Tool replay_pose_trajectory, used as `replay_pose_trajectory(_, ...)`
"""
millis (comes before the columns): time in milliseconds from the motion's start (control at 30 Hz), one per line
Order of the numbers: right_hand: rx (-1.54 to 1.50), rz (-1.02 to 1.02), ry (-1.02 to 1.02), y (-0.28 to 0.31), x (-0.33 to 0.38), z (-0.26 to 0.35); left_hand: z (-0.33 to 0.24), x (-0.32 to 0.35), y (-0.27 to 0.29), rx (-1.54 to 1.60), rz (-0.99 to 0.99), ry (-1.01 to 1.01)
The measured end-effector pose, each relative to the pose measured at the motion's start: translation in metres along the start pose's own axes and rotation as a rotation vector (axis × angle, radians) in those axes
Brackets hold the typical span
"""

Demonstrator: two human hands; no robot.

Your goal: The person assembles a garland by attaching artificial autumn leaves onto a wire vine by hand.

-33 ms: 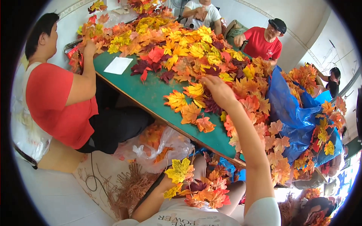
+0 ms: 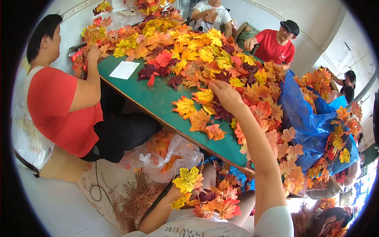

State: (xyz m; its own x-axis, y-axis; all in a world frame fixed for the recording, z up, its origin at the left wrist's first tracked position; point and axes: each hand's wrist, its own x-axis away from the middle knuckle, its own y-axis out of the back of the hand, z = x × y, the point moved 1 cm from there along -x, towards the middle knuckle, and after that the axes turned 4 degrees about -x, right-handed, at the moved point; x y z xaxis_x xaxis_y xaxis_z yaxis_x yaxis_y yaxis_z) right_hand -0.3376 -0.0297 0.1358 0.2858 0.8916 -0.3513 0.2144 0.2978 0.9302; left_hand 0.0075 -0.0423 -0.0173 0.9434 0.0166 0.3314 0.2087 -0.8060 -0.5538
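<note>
A: Reaching where, amid all that autumn colour?

B: Out across a green tabletop [image 2: 150, 96], with the right hand [image 2: 228, 96] palm down at the edge of a broad heap of artificial maple leaves [image 2: 207, 51] in yellow, orange and dark red.

A: Gripping anything there?

B: Hard to tell. Seen about half open, with fingers loosely bent and tips among the leaves; cannot say whether pinching one or merely touching.

A: And with the left hand [image 2: 178, 192]?

B: Kept low over the lap, mostly hidden behind a leafy bunch [image 2: 217, 207] in orange and dark red, with a yellow leaf [image 2: 187, 179] at the top. Impossible to see how far open, or whether closed around a stem.

A: Nearby?

B: To the left of the right hand, a small cluster [image 2: 199, 119] of yellow and orange leaves; farther left, a white sheet [image 2: 124, 70]; to the right, blue plastic sheeting [image 2: 300, 110].

A: Changed since the earlier frame?

B: Barely. Still stretched to the same spot with the right hand, shifted only slightly at the fingers. On the lap, the same bunch, in the same place.
</note>
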Motion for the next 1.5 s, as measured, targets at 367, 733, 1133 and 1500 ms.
replay_pose_trajectory(367,0.262,-0.098,0.007,-0.002,0.017,-0.019,-0.005,-0.004,0.004,0.007,0.059,-0.055)
replay_pose_trajectory(733,-1.444,-1.191,-0.775,0.042,0.124,-0.034,0.011,-0.003,-0.022,0.163,-0.071,-0.201)
replay_pose_trajectory(1133,-2.216,-0.776,-1.141,0.015,0.264,0.215,0.007,0.023,-0.074,-0.103,-0.103,-0.209)
replay_pose_trajectory(1500,-1.168,-0.883,-0.601,0.055,0.268,0.259,0.022,0.018,-0.075,-1.506,-0.205,-1.099)
